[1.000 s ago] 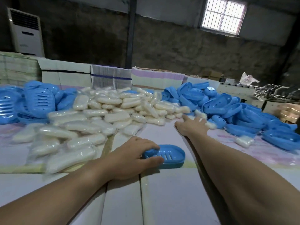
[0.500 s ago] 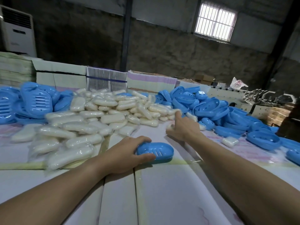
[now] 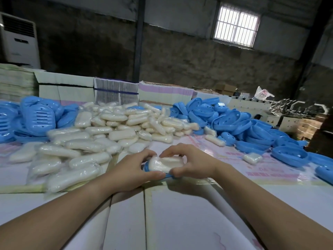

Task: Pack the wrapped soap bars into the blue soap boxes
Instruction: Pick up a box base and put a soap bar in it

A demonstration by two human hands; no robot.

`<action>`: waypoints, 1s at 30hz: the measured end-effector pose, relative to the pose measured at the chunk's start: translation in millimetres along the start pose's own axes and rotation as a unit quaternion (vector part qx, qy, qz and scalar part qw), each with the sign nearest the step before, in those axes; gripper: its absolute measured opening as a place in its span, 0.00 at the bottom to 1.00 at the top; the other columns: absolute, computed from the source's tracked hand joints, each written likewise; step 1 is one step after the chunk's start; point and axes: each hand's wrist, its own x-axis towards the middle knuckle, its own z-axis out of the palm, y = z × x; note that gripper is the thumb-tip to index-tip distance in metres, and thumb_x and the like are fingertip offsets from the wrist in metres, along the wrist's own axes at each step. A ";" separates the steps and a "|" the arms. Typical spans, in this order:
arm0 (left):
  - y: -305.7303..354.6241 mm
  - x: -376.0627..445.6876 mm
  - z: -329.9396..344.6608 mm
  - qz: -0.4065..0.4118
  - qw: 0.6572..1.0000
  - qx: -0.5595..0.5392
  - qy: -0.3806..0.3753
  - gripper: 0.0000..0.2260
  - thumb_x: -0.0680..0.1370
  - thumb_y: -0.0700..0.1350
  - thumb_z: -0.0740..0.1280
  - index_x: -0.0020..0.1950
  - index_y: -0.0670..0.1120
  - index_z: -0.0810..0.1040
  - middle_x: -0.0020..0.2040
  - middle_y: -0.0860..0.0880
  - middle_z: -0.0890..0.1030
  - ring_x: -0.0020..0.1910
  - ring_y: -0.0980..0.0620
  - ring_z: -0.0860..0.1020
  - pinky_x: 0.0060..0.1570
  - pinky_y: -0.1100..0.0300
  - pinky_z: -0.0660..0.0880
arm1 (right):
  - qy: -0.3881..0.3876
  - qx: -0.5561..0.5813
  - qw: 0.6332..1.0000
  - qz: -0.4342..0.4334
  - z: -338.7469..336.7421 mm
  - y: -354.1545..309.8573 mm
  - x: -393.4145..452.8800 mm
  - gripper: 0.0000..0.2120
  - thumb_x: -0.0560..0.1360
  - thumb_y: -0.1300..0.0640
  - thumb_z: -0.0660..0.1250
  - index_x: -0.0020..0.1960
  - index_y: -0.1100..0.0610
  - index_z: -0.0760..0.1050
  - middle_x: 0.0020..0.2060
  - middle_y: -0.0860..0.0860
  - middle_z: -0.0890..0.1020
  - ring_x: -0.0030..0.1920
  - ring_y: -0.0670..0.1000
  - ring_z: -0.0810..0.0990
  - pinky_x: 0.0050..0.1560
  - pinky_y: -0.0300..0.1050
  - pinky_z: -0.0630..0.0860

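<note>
At the middle of the pale bench (image 3: 180, 222), your left hand (image 3: 133, 171) and right hand (image 3: 193, 162) both pinch one white plastic-wrapped soap bar (image 3: 164, 164), which sits in a blue oval plastic soap box (image 3: 146, 167) beneath it. Behind lies a heap of wrapped soap bars (image 3: 108, 134), with piles of blue box halves (image 3: 243, 129) at right and left.

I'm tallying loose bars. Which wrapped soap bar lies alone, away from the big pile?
The small white plastic-wrapped soap bar on the right of the table, lying by itself near the blue plastic soap boxes, clear of the central heap.
</note>
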 end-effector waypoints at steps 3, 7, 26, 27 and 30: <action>1.6 1.6 -0.4 0.002 1.000 0.022 -0.001 0.22 0.69 0.67 0.72 0.60 0.61 0.76 0.51 0.61 0.80 0.49 0.71 0.75 0.40 0.76 0.70 | -0.009 0.019 1.000 -0.009 0.5 4.5 -1.4 0.20 0.67 0.41 0.67 0.57 0.28 0.73 0.60 0.28 0.71 0.62 0.33 0.66 0.61 0.39 0.66; 2.4 4.0 -1.2 -0.005 0.999 0.049 0.021 0.16 0.71 0.64 0.73 0.54 0.60 0.77 0.49 0.60 0.79 0.47 0.73 0.72 0.40 0.78 0.67 | 0.020 0.064 0.997 0.023 -7.2 15.9 -6.3 0.20 0.67 0.39 0.69 0.59 0.35 0.77 0.64 0.37 0.76 0.63 0.37 0.71 0.63 0.43 0.71; 11.9 1.2 -2.8 -0.070 0.994 0.037 0.071 0.08 0.75 0.55 0.73 0.52 0.55 0.81 0.45 0.56 0.82 0.46 0.54 0.80 0.50 0.54 0.76 | 0.072 0.149 0.984 0.070 -1.0 37.2 -8.5 0.17 0.72 0.47 0.75 0.59 0.45 0.81 0.47 0.47 0.84 0.44 0.40 0.79 0.51 0.41 0.74; 12.3 1.5 -3.7 -0.069 0.995 0.033 0.064 0.07 0.76 0.54 0.72 0.53 0.55 0.82 0.46 0.55 0.83 0.47 0.52 0.80 0.53 0.52 0.76 | 0.072 0.160 0.982 0.070 -1.0 37.6 -8.1 0.16 0.72 0.48 0.75 0.59 0.45 0.82 0.47 0.47 0.84 0.44 0.40 0.79 0.52 0.40 0.75; 12.9 1.0 -5.4 -0.071 0.996 0.024 0.043 0.10 0.79 0.51 0.70 0.59 0.53 0.81 0.51 0.55 0.84 0.53 0.52 0.80 0.60 0.52 0.75 | 0.047 0.229 0.969 0.085 -5.1 39.5 -9.0 0.13 0.72 0.51 0.75 0.57 0.48 0.84 0.51 0.47 0.84 0.49 0.43 0.82 0.53 0.38 0.77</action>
